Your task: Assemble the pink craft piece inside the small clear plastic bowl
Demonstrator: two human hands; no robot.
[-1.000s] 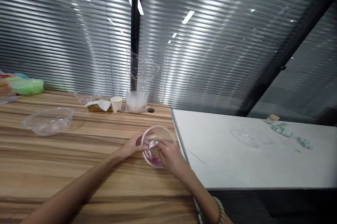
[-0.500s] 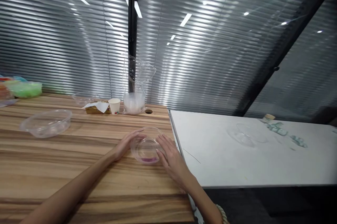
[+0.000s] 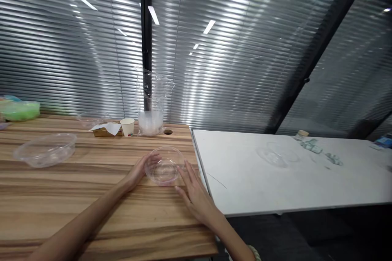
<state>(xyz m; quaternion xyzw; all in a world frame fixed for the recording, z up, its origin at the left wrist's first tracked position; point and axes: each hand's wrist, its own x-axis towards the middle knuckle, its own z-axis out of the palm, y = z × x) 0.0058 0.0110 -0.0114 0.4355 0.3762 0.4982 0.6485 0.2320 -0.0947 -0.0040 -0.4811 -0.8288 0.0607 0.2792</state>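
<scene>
A wooden table (image 3: 61, 195) abuts a white table (image 3: 275, 187) before closed grey blinds (image 3: 76, 56) reflecting ceiling lights (image 3: 209, 27).

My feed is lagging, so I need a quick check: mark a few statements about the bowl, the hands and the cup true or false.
The small clear plastic bowl stands on the wooden table. True.
The right hand lifts the bowl. False: it lies flat and open on the table beside it.
The left hand touches the bowl's side. True.
The white paper cup lies tipped on the white table. False: it stands upright on the wooden table.
</scene>
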